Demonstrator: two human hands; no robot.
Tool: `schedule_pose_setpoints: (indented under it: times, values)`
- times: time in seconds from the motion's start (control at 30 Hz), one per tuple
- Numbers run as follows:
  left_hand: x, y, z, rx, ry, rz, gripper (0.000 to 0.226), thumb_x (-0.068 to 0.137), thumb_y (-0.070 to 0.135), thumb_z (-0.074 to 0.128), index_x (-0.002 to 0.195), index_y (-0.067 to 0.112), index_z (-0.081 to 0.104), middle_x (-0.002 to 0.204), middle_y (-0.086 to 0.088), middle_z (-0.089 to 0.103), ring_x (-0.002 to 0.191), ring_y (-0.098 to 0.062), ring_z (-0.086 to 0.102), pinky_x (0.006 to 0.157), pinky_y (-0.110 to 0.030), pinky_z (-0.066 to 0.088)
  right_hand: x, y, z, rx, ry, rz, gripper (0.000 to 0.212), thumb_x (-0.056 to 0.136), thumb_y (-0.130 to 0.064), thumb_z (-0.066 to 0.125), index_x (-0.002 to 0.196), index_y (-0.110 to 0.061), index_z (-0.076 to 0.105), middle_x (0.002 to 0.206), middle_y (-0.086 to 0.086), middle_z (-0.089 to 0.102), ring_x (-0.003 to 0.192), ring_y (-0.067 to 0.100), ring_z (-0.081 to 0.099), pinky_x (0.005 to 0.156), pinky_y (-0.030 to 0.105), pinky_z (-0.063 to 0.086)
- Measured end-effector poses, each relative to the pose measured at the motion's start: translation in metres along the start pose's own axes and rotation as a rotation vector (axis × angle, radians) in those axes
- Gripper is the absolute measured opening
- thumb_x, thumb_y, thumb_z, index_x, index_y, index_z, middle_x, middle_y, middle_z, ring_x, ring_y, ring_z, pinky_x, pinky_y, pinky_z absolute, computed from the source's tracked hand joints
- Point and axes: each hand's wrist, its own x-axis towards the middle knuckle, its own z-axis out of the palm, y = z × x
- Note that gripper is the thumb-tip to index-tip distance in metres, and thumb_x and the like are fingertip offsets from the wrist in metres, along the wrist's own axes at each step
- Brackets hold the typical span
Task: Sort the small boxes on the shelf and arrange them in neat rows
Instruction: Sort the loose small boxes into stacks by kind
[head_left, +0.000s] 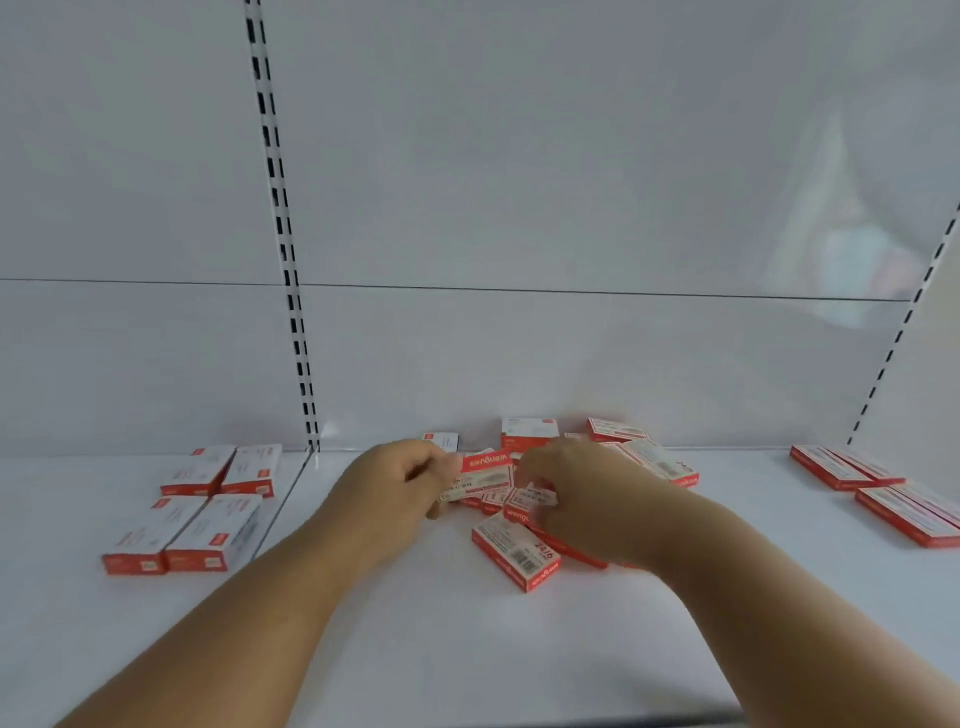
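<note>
Four boxes (192, 512) sit in rows at the shelf's (415, 649) left, more at right (878, 493), while the left hand (395, 483) pinches one box (480, 475) and the right hand (576, 499) grips another (530, 499) from the unsorted central heap (597, 467).

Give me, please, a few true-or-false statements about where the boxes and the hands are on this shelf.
1. Both hands are at the jumbled pile of boxes in the middle of the shelf. True.
2. The left hand hangs idle, away from every box. False: it holds a red and white box at the pile's left edge.
3. Four boxes lie in two tidy pairs on the left of the shelf. True.
4. The right side of the shelf holds no boxes. False: a row of boxes lies there.
5. The right hand has its fingers down among the boxes in the pile. True.
</note>
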Motion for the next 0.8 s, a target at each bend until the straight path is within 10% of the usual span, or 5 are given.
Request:
schedule_pose_setpoints:
  times: [0.2,0.33,0.43,0.63,0.8]
  values:
    - [0.002,-0.002,0.01,-0.393,0.001,-0.084,0.032,0.101,0.035,0.047,0.098,0.015,0.071,0.071,-0.011,0.072,0.056,-0.016,0.059,0.057,-0.032,0.044,0.004,-0.017,0.009,-0.121,0.08,0.097,0.036,0.086,-0.033,0.062,0.121,-0.028,0.054,0.118,-0.002,0.059,0.11,0.021,0.051,0.092,0.033,0.046]
    - [0.006,-0.005,0.006,-0.703,-0.094,-0.122,0.02,0.099,0.018,0.052,0.1,0.003,0.065,0.081,-0.014,0.074,0.061,-0.019,0.066,0.053,-0.027,0.049,0.001,-0.025,-0.003,0.483,0.285,0.338,0.039,0.083,-0.032,0.073,0.114,-0.03,0.049,0.101,-0.009,0.061,0.074,0.006,0.067,0.059,0.021,0.054]
    - [0.007,-0.006,0.005,-0.831,-0.144,-0.13,0.015,0.096,0.004,0.054,0.11,0.003,0.06,0.087,-0.018,0.075,0.067,-0.022,0.071,0.054,-0.027,0.054,-0.004,-0.034,-0.007,1.066,0.386,0.426,0.023,0.084,-0.014,0.074,0.105,-0.011,0.065,0.083,0.004,0.075,0.069,0.02,0.074,0.065,0.04,0.062]
    - [0.003,-0.004,0.004,-0.755,-0.141,-0.066,0.014,0.097,0.005,0.056,0.109,0.01,0.062,0.093,-0.012,0.076,0.081,-0.031,0.074,0.074,-0.043,0.058,-0.01,-0.058,0.016,1.446,0.64,0.33,0.025,0.094,0.003,0.054,0.109,-0.012,0.067,0.098,0.018,0.072,0.086,0.036,0.071,0.08,0.051,0.056]
    - [-0.008,0.002,0.0,-0.64,-0.158,0.007,0.007,0.096,0.013,0.06,0.1,0.016,0.064,0.091,-0.005,0.076,0.074,-0.022,0.074,0.062,-0.028,0.054,-0.038,-0.065,0.02,1.474,0.789,0.327,0.022,0.095,0.006,0.049,0.113,-0.004,0.059,0.102,0.019,0.07,0.089,0.034,0.07,0.079,0.047,0.057]
